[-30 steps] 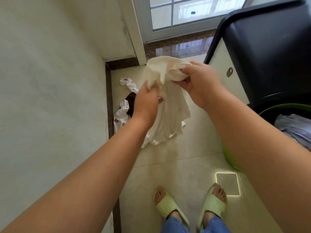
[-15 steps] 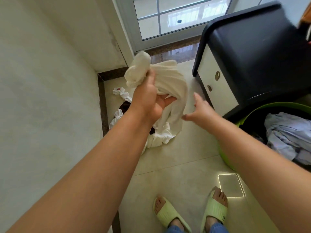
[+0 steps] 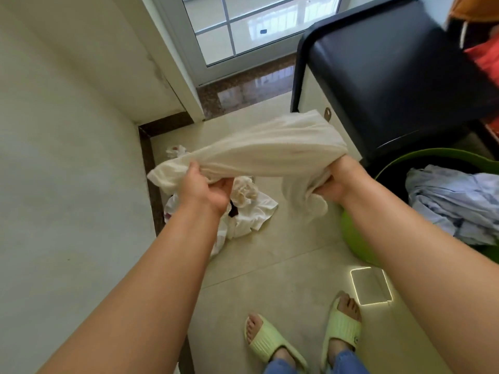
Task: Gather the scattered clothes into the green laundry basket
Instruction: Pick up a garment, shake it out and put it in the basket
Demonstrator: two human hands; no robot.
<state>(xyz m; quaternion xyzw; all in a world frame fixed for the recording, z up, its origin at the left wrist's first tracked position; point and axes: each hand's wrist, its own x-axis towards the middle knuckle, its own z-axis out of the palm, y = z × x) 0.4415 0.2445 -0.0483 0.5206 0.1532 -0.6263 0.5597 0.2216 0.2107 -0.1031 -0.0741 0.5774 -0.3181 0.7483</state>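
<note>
Fingers, left hand: curled round one end of the cream garment, at centre-left of the frame.
Fingers, right hand: clamped on the garment's other end, mostly buried in the cloth, right of centre.
Cream garment: stretched between the two hands in mid-air above the floor, one loose fold hanging below the right hand.
Green laundry basket: at the right edge of the frame, just beside the right forearm, in front of a black cabinet.
Done so far: pale blue clothes already lie inside the basket.
In hand: the cream garment is lifted but not yet over the basket rim.
Left to do: a white crumpled heap with red marks lies on the floor by the wall, centre of the frame, under the left hand; it seems at least one more pick-up remains after this one.
</note>
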